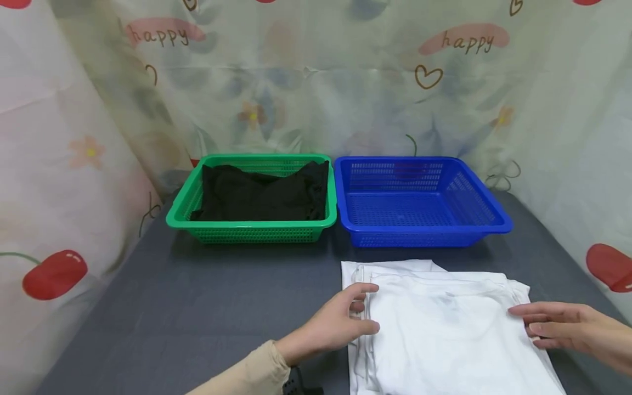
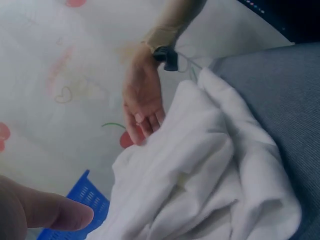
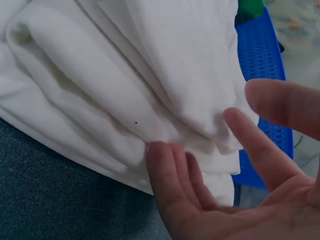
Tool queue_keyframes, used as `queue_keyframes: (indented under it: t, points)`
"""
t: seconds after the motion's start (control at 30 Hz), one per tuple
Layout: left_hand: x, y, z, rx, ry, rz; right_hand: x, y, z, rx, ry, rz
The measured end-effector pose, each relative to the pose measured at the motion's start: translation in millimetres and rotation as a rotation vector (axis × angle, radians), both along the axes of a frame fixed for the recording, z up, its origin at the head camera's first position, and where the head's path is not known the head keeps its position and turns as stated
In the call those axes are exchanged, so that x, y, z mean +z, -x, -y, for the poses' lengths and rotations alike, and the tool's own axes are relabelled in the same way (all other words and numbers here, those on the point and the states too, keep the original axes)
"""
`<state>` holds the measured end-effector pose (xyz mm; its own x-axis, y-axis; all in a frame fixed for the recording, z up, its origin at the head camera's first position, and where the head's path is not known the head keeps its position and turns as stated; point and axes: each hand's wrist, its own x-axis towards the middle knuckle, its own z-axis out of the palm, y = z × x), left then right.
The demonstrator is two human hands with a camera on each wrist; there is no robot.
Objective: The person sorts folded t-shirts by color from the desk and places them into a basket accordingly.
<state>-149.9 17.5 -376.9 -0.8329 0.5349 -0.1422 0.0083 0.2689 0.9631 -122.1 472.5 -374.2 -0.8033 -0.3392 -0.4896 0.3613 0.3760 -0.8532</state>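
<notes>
A folded white garment [image 1: 454,334], several layers thick, lies on the near right of the table. My left hand [image 1: 340,318] is at its left edge, with thumb and fingers spread apart over the cloth. On the opposite side, my right hand [image 1: 573,332] has its fingertips at the right edge. In the right wrist view, the fingers [image 3: 167,175] of that hand are loosely bent against the soft folds, and the thumb stands away from them. Only the left thumb [image 2: 55,212] shows in the left wrist view, beside the white layers. Neither hand grips the cloth.
A green basket [image 1: 252,224] with folded black cloth [image 1: 266,195] in it stands at the back left. Right beside it is a blue basket [image 1: 424,227], behind the white garment. Printed curtains [image 1: 306,71] enclose the dark grey tabletop [image 1: 207,312].
</notes>
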Motion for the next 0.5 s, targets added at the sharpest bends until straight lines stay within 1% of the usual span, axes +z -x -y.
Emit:
queue_keyframes:
  t: [0.07,0.1,0.2,0.3,0.37,0.43,0.5]
  points:
    - [-1.8,-1.4,-0.4,0.0,0.001,-0.006,-2.2,-0.5,-2.8,0.02,0.033,0.014]
    - [-2.4,-1.7,-0.3,-0.003,0.001,-0.012,-3.1,-0.4,-3.2,0.014,0.029,0.014]
    - [-2.8,-1.5,-0.5,-0.013,0.006,-0.058,-5.1,-0.3,-2.8,-0.017,-0.034,0.006]
    - [-3.7,-2.2,-1.3,-0.026,0.017,-0.11,-7.2,-0.1,-1.4,-0.041,-0.071,0.016]
    - [-4.8,-2.8,-2.0,-0.034,0.022,-0.142,-8.5,-0.2,-1.5,-0.022,-0.053,0.019]
    - [-6.2,-3.6,-2.3,-0.032,0.033,-0.166,-9.4,0.9,-1.9,0.005,0.006,0.029]
    - [-8.0,-3.1,-2.2,-0.037,0.031,-0.174,-9.1,2.2,-2.1,0.034,0.051,0.038]
